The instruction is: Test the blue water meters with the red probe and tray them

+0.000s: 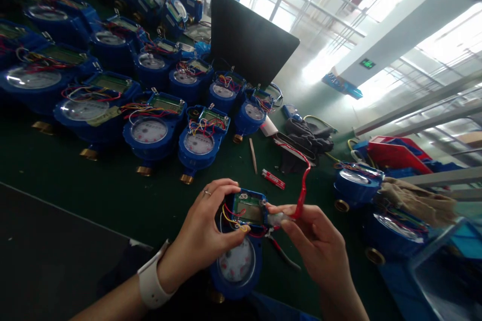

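A blue water meter [236, 261] with a round dial sits at the table edge in front of me. Its square housing holds a green circuit board [249, 209] with a small display, and thin red, yellow and white wires hang over it. My left hand [205, 220] grips this housing, fingers on the far edge and thumb near the wires. Pinched in my right hand [316, 235] is a whitish connector [277, 218], held against the housing's right side. A red cable [303, 185] rises from that hand. Pliers [284, 253] lie partly hidden beneath.
Several more blue meters [146, 130] with exposed boards stand in rows at the left and back. Near the middle lie a red-and-white battery-like cylinder [273, 179] and a thin wooden stick [252, 156]. Behind are a dark screen [250, 35] and dark cloth [311, 135]; other meters [356, 185] stand right.
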Available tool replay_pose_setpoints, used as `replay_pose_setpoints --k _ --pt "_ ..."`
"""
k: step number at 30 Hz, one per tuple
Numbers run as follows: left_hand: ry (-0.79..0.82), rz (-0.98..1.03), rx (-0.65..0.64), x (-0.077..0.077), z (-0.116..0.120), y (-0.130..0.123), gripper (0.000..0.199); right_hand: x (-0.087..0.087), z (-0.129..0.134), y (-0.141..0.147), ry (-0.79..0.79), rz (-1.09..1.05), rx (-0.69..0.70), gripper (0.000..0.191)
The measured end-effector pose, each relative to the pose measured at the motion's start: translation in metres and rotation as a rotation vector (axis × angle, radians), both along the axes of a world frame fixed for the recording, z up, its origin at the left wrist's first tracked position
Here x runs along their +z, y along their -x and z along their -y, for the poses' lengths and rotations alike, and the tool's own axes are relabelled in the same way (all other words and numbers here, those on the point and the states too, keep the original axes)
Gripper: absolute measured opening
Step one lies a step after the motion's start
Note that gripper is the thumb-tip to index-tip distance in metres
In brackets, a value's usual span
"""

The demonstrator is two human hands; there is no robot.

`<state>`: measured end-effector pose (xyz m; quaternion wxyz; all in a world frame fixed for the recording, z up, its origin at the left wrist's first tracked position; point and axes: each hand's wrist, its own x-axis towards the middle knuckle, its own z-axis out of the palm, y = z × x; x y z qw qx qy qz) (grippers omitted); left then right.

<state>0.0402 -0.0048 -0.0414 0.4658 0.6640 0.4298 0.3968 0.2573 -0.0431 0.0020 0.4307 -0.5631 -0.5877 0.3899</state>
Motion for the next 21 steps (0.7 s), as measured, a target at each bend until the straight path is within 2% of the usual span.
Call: replay_pose_setpoints --k 6,21 --pt "0.004 0.014 0.005 -0.0011 -0.0010 0.0006 0.050 0.0016 -0.0034 -0.0020 0.008 0.101 0.045 0.014" --pt "-0.007 0.010 -0.003 -0.0002 -0.0004 0.0011 0.050 0.0000 -0.0033 -0.0022 0.023 0.124 0.033 0.015"
